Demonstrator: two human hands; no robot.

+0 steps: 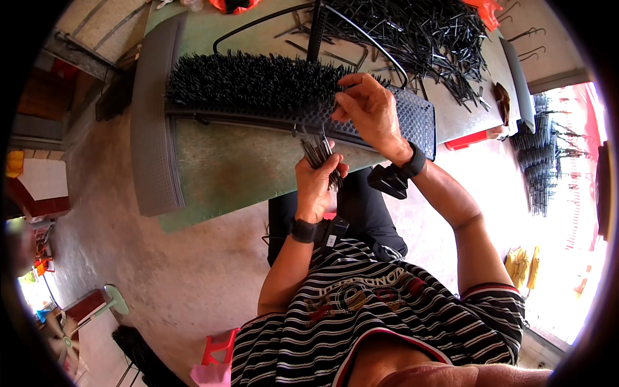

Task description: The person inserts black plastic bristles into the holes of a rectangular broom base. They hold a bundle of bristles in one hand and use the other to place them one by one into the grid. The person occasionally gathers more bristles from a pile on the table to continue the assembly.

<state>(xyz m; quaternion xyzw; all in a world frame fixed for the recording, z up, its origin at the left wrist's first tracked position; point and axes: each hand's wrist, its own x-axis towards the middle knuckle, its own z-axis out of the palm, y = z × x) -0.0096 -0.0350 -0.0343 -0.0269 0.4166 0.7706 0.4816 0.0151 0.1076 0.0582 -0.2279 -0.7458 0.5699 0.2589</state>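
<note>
A long dark perforated panel lies on the green tabletop, most of its length filled with a dense mass of short black pins. Its right end shows bare holes. My left hand is closed around a bundle of thin dark metal pins, held just in front of the panel's near edge. Above the panel, where the pins end and the bare holes begin, is my right hand. Its thumb and index finger are drawn together in a pinch; whatever lies between them is too small to make out.
A big heap of loose black pins covers the table's far right. Bent black metal rods rise behind the panel. Stacked grey perforated sheets hang over the table's left edge. A red stool and a fan stand lower left.
</note>
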